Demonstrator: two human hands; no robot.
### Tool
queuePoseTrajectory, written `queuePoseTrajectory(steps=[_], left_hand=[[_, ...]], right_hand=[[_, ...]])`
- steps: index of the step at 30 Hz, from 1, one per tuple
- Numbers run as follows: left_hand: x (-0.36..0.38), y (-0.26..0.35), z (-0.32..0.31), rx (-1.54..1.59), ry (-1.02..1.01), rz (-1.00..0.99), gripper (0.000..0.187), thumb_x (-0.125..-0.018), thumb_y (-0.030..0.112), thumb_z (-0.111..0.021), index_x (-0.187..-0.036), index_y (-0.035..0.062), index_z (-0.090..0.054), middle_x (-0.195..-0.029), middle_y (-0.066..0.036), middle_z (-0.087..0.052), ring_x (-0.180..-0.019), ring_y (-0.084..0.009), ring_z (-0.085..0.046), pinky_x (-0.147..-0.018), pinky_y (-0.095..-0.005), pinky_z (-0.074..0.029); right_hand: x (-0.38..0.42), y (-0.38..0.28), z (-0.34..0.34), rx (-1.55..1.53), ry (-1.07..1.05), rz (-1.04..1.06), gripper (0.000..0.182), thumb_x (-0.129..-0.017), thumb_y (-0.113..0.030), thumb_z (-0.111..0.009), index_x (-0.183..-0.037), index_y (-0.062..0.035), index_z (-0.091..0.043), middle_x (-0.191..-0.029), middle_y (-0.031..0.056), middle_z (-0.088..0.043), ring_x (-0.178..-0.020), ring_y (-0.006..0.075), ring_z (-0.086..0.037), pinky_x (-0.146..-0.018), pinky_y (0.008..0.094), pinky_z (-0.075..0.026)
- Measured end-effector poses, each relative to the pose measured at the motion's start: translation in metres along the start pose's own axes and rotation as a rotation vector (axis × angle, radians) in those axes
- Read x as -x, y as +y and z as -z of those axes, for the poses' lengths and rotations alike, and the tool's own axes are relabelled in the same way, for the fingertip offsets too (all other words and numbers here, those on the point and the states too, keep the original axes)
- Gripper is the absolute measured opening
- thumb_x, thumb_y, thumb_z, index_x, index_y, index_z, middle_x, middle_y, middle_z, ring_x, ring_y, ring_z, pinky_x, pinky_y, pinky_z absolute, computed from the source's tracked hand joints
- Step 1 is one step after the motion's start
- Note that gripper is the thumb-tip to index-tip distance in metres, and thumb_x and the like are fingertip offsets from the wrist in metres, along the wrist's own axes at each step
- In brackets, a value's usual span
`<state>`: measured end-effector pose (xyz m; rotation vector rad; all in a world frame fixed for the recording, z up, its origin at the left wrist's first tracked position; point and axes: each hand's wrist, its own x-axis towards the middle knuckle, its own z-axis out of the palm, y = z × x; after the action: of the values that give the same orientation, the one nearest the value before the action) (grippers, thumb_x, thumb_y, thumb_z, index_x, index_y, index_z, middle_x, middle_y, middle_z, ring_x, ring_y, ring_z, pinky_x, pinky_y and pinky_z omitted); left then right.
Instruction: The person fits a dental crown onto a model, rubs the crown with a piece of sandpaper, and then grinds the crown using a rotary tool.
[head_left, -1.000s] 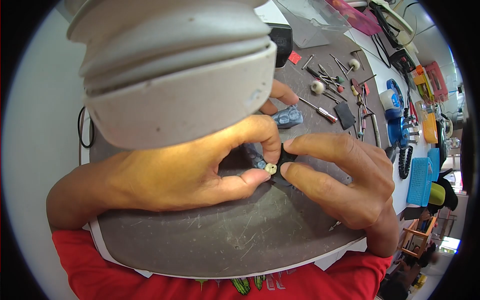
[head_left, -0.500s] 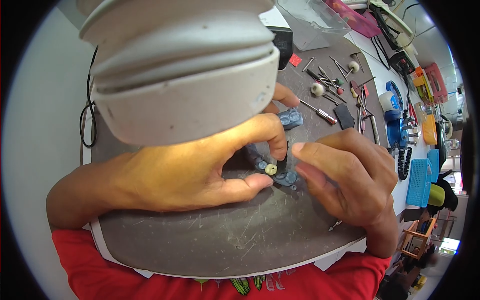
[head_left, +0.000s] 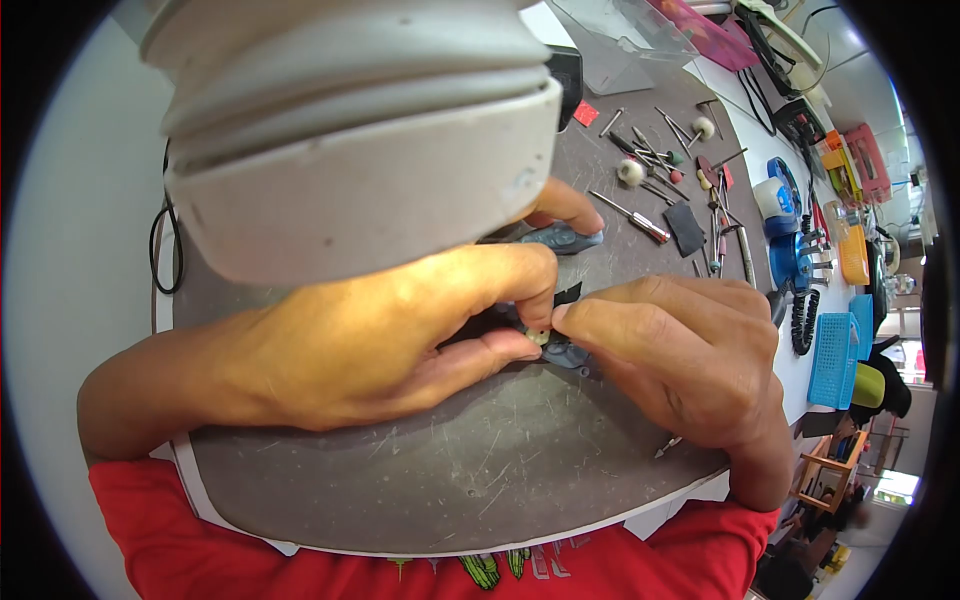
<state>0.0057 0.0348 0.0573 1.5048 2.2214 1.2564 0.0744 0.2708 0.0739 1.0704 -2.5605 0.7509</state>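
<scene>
A blue-grey dental model (head_left: 566, 355) lies on the bench between my hands, with a cream-coloured tooth crown (head_left: 538, 338) seated in its row of teeth. My left hand (head_left: 370, 345) is closed on the model, its thumb and index finger at the crown and partly covering it. Other left fingers rest on a second blue-grey dental model piece (head_left: 562, 238) behind. My right hand (head_left: 690, 355) pinches a thin black strip (head_left: 569, 294) close to the crown; its lower end is hidden by the fingertips.
A pale suction hood (head_left: 370, 190) hangs over my left hand, blocking the view behind it. Rotary burs and polishing tips lie at the back right near a metal-handled instrument (head_left: 640, 220). A clear plastic box (head_left: 620, 50) and blue baskets (head_left: 832, 360) stand farther off.
My right hand has moved left to the crown and its fingertips have met the black strip. My left thumb and index finger have drawn together over the crown. The rear model piece has tilted.
</scene>
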Motion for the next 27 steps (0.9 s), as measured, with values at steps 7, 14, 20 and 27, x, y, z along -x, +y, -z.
queuePoseTrajectory(steps=[7, 14, 20, 27], left_hand=[[0.006, -0.005, -0.006, 0.075, 0.062, 0.032, 0.022, -0.075, 0.007, -0.086, -0.089, 0.0027, -0.070, -0.133, -0.023, -0.061, -0.123, -0.0343, -0.061, -0.102, -0.0429, -0.049], [0.009, -0.007, -0.006, 0.122, 0.070, 0.086, 0.022, -0.077, 0.009, -0.085, -0.092, 0.0022, -0.070, -0.123, -0.021, -0.063, -0.115, -0.0347, -0.061, -0.096, -0.0430, -0.049], [0.010, -0.007, -0.009, 0.085, 0.085, 0.013, 0.018, -0.085, 0.011, -0.079, -0.097, 0.0042, -0.067, -0.102, -0.015, -0.065, -0.088, -0.0284, -0.062, -0.078, -0.0399, -0.049], [0.011, -0.014, -0.012, 0.105, 0.106, 0.005, 0.017, -0.088, 0.014, -0.077, -0.100, 0.0047, -0.068, -0.086, -0.010, -0.068, -0.069, -0.0238, -0.064, -0.066, -0.0373, -0.050]], right_hand=[[-0.003, 0.000, 0.001, -0.001, -0.020, 0.010, 0.024, -0.077, -0.002, -0.080, -0.100, -0.0081, -0.073, -0.081, 0.0074, -0.073, -0.065, 0.0238, -0.072, -0.053, 0.0320, -0.054], [-0.005, -0.002, 0.003, 0.051, -0.029, 0.033, 0.025, -0.074, -0.005, -0.082, -0.098, -0.0087, -0.074, -0.081, 0.0051, -0.073, -0.063, 0.0209, -0.071, -0.051, 0.0301, -0.053], [-0.006, -0.001, 0.003, 0.095, -0.029, 0.065, 0.025, -0.072, -0.008, -0.083, -0.095, -0.0094, -0.075, -0.081, 0.0037, -0.072, -0.061, 0.0185, -0.069, -0.049, 0.0287, -0.050], [-0.007, -0.005, 0.004, 0.124, -0.049, 0.061, 0.025, -0.072, -0.008, -0.083, -0.096, -0.0092, -0.075, -0.081, 0.0043, -0.073, -0.063, 0.0191, -0.069, -0.051, 0.0291, -0.050]])
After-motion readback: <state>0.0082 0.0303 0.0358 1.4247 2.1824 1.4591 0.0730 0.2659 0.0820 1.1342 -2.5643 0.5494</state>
